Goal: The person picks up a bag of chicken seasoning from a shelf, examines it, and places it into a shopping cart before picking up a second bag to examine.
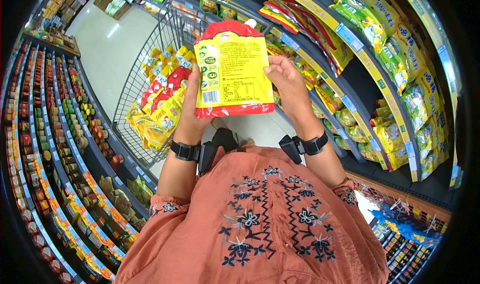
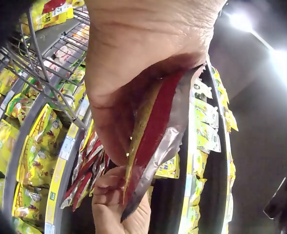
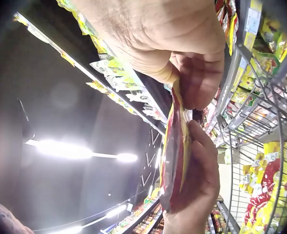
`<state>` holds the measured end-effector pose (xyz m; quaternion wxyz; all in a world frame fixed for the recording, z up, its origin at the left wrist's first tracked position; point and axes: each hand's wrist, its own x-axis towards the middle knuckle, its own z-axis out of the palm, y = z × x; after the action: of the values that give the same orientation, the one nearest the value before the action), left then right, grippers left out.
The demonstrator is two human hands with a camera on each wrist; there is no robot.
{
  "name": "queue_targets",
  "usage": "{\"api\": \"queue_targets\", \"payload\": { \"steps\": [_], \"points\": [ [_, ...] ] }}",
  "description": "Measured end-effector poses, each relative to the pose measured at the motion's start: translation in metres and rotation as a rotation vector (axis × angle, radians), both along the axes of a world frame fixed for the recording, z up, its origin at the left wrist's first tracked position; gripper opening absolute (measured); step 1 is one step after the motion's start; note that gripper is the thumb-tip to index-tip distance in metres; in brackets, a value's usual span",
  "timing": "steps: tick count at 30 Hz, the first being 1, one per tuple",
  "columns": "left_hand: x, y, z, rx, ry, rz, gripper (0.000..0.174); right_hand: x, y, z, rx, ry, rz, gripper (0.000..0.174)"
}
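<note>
A yellow and red pouch (image 1: 232, 69) with a white spout cap is held upright in front of the body, its printed back panel facing me. My left hand (image 1: 192, 96) grips its left side; in the left wrist view the pouch's red and silver bottom edge (image 2: 158, 131) sits in the crook of that hand. On the right side, my right hand (image 1: 290, 86) pinches the edge, thumb on the printed face and fingers behind. The right wrist view shows the pouch (image 3: 175, 151) edge-on between both hands.
A wire shopping cart (image 1: 131, 81) stands just beyond, with yellow and red packets (image 1: 162, 101) inside. Jar shelves (image 1: 65, 149) line the left; bagged seasonings (image 1: 400, 49) fill the right shelves. Pale floor (image 1: 107, 34) shows at the far left.
</note>
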<state>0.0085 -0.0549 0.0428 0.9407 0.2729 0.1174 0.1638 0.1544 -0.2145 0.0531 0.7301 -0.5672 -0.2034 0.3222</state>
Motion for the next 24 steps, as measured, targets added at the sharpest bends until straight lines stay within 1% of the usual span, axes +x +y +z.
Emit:
{"api": "queue_targets", "payload": {
  "steps": [2, 5, 9, 11, 14, 15, 16, 19, 20, 22, 23, 24],
  "points": [
    [-0.002, -0.002, 0.008, -0.133, -0.002, -0.03, 0.045, 0.002, 0.0, -0.004, 0.016, -0.004, -0.002, 0.024],
    [0.002, 0.0, 0.002, -0.081, 0.082, -0.021, 0.043, 0.005, -0.001, -0.006, 0.026, -0.003, 0.002, 0.024],
    [0.005, 0.002, -0.002, -0.098, 0.115, -0.017, 0.041, 0.008, -0.003, -0.008, 0.029, 0.016, 0.016, 0.025],
    [0.009, 0.001, -0.003, -0.102, 0.129, -0.02, 0.04, 0.012, -0.005, -0.014, -0.014, 0.008, 0.008, 0.025],
    [0.012, -0.002, 0.003, -0.057, 0.173, -0.018, 0.039, 0.016, -0.009, -0.011, -0.114, -0.022, -0.009, 0.026],
    [0.009, -0.004, 0.003, 0.054, 0.184, -0.005, 0.039, 0.015, -0.011, -0.009, -0.152, -0.033, -0.015, 0.026],
    [0.005, -0.006, 0.003, 0.169, 0.189, 0.008, 0.039, 0.015, -0.012, -0.014, -0.155, -0.102, -0.069, 0.026],
    [0.009, -0.006, 0.008, 0.218, 0.205, 0.026, 0.039, 0.029, -0.012, -0.045, -0.124, -0.387, -0.215, 0.024],
    [0.014, 0.001, 0.0, 0.083, 0.204, -0.043, 0.04, 0.029, -0.015, -0.037, -0.137, -0.344, -0.177, 0.025],
    [0.02, -0.008, 0.008, 0.354, 0.265, -0.006, 0.042, 0.019, -0.014, -0.016, -0.114, -0.227, -0.123, 0.028],
    [0.031, -0.003, -0.003, 0.24, 0.327, -0.02, 0.042, 0.016, -0.014, -0.007, -0.132, -0.221, -0.058, 0.03],
    [0.036, -0.003, 0.0, 0.271, 0.321, -0.03, 0.042, 0.014, -0.015, 0.0, -0.151, -0.21, 0.009, 0.032]
  ]
}}
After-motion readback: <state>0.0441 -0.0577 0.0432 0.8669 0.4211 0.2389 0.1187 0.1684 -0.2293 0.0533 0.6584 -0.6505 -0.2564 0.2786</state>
